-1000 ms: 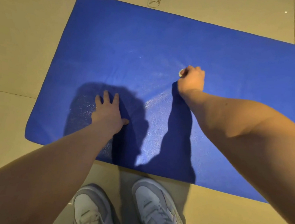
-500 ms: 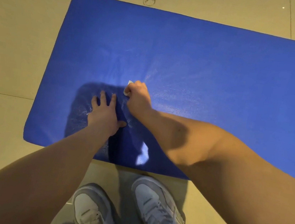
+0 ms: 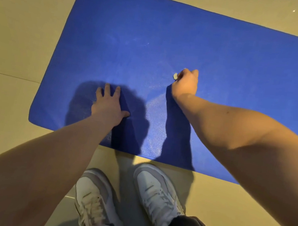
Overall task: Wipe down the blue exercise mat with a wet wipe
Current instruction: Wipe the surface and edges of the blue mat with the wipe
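Grainy blue mat (image 3: 172, 40), crumpled white wipe (image 3: 175, 76), glossy tiles (image 3: 19, 31)

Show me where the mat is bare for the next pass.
Bare: the wide band of blue mat beyond both hands up to its far edge, and the stretch right of the right hand gripping the wet wipe. A narrow lane lies between the hands. Crowded: the near edge, under the left hand and right forearm.
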`<state>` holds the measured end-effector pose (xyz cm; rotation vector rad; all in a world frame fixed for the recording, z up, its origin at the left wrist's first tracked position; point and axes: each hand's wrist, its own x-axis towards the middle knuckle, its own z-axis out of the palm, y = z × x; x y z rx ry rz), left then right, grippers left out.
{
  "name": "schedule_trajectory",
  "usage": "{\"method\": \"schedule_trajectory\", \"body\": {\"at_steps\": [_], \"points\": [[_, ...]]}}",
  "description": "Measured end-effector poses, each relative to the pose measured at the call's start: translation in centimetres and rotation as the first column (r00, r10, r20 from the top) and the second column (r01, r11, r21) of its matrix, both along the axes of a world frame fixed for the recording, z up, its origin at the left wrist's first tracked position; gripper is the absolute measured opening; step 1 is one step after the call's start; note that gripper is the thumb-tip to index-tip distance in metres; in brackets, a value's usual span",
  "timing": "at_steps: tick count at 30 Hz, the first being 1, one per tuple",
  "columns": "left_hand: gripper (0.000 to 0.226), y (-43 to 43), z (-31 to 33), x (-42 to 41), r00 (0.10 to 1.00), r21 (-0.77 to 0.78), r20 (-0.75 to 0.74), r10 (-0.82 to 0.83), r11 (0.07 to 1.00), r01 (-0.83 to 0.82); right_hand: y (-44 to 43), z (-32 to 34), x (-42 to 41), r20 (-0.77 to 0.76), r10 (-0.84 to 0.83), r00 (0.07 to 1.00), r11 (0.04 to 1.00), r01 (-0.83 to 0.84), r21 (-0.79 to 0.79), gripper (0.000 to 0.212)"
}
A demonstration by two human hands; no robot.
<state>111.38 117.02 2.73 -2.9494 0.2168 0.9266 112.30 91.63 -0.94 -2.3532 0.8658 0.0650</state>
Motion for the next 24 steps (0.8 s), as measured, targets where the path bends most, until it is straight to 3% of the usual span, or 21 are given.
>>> {"method": "schedule_trajectory", "body": {"at_steps": [3,9,14,16,20,24], "points": [[0.100,0.3,0.2,-0.6,1.000,-0.008,0.000,0.031,0.999,-0.031,4.1,0.3,-0.3,0.042,0.017,0.999,0.997,-0.020,0.068,0.016],[0.101,1.7,0.0,-1.9,0.998,-0.025,0.009,0.059,0.998,-0.059,12.3,-0.7,-2.1,0.112,0.391,0.914,0.911,-0.401,0.094,0.013],[0.101,2.0,0.1,-2.3,0.999,0.006,0.009,0.041,0.999,-0.041,9.9,-0.6,-2.6,0.097,0.434,0.896,0.897,-0.439,0.039,0.015],[0.101,1.9,0.1,-2.3,0.999,0.019,0.011,0.034,0.999,-0.034,7.8,-0.7,-3.1,0.071,0.417,0.906,0.909,-0.417,-0.020,0.017],[0.100,1.9,0.2,-2.7,0.999,0.030,0.018,0.042,0.999,-0.043,2.9,-0.8,-4.8,0.055,0.231,0.971,0.970,-0.226,-0.088,0.019],[0.094,2.4,0.2,-3.6,0.998,0.022,0.027,0.049,0.999,-0.050,0.8,-1.1,-5.6,0.001,0.020,1.000,0.998,-0.020,-0.061,0.021]]}}
